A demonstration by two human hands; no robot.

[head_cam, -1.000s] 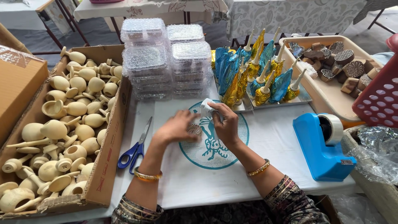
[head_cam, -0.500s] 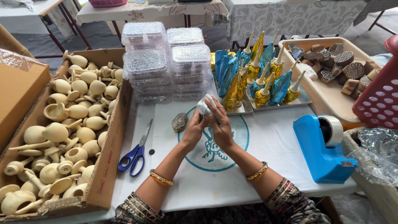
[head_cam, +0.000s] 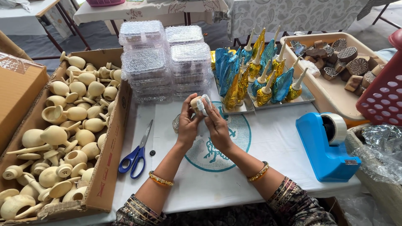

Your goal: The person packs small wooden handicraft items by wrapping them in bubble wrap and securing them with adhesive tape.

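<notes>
My left hand (head_cam: 187, 124) and my right hand (head_cam: 217, 125) are raised together over the middle of the table, both gripping one small pale wooden piece (head_cam: 196, 104) with a bit of white material against it. A small patterned round piece (head_cam: 176, 123) lies on the white cloth (head_cam: 276, 142) just left of my left hand. Blue-handled scissors (head_cam: 136, 152) lie further left, near the cardboard box (head_cam: 111, 167) full of pale wooden handle pieces (head_cam: 71, 121).
Stacks of clear plastic boxes (head_cam: 167, 62) stand behind my hands. A metal tray (head_cam: 238, 109) holds gold and blue foil-wrapped pieces (head_cam: 259, 71). A blue tape dispenser (head_cam: 328, 144) sits right, a tray of carved wooden stamps (head_cam: 339, 58) and a red basket (head_cam: 383, 96) beyond it.
My hands have lifted off the cloth and come together, raising the small wooden piece toward the plastic boxes. The patterned round piece now lies uncovered on the cloth.
</notes>
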